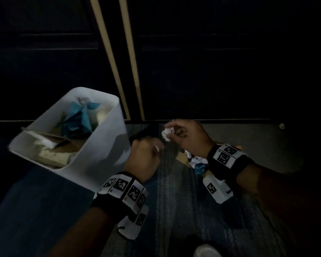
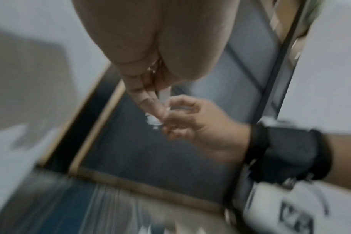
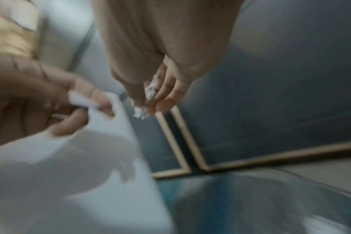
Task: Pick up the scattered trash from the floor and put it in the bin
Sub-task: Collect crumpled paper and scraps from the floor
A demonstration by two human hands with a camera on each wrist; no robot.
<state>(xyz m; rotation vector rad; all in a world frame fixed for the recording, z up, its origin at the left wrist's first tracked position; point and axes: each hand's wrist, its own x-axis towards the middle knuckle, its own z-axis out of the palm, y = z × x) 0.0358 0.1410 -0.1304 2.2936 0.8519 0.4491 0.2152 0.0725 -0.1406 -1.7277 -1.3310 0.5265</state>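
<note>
A white bin (image 1: pixel 107 151) stands tilted at the left, with blue paper (image 1: pixel 78 119) and cardboard inside. Just right of its wall, my left hand (image 1: pixel 156 147) curls around a small white paper scrap (image 1: pixel 157 148); the right wrist view shows that scrap (image 3: pixel 78 99) pinched in its fingers. My right hand (image 1: pixel 171 131) holds a crumpled white paper ball (image 1: pixel 166 134) a little above the floor, pinched at the fingertips (image 3: pixel 164 102). More trash lies under my right wrist: crumpled white paper (image 1: pixel 195 160), a blue scrap (image 1: pixel 200 168) and a cardboard piece (image 1: pixel 183 157).
Dark cabinet doors with tan trim (image 1: pixel 130 52) close off the back. A striped rug (image 1: pixel 174 201) covers the floor under my hands. A small white scrap (image 1: pixel 282 125) lies at the far right by the cabinet base. A pale round object (image 1: pixel 206 251) shows at the bottom edge.
</note>
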